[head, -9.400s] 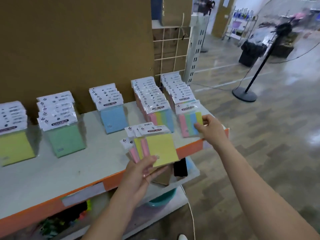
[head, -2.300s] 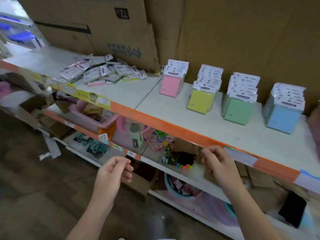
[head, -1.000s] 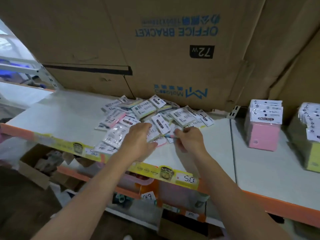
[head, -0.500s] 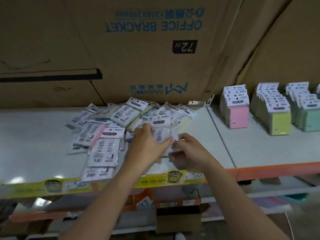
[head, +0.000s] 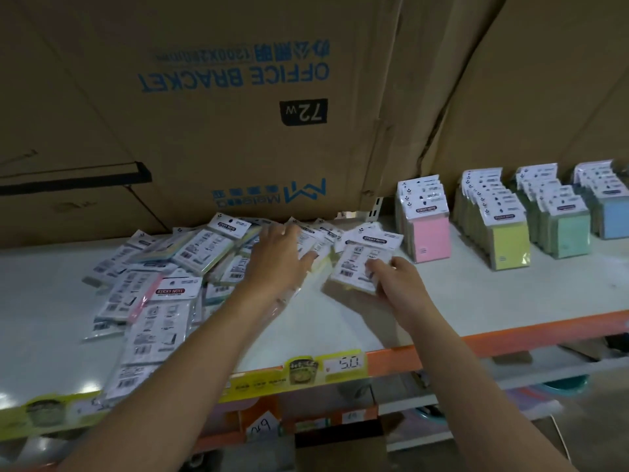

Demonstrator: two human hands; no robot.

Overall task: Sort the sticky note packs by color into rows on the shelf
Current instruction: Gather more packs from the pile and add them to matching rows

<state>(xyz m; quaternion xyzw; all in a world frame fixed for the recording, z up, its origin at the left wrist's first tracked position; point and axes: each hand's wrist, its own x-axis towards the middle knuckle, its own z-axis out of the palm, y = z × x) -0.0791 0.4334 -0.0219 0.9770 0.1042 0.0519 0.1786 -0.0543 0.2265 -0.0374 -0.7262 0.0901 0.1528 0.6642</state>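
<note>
A loose pile of sticky note packs [head: 163, 287] lies mostly face down on the white shelf [head: 340, 321]. My left hand [head: 277, 258] reaches flat over the pile's right side, fingers spread and touching packs. My right hand [head: 391, 277] grips a small stack of packs [head: 357, 267], back label up, just right of the pile. Sorted rows stand upright to the right: pink [head: 429, 233], yellow [head: 503, 240], green [head: 565, 229] and blue [head: 612, 212].
Large cardboard boxes [head: 238, 114] form the wall behind the shelf. The shelf's front edge [head: 510, 335] is orange, with a yellow price strip [head: 306, 373]. Lower shelves [head: 408, 407] below hold boxes and bins.
My right hand has lifted a small stack of packs out of the pile, moving right. My left hand has moved further back over the pile. The view has shifted slightly right.
</note>
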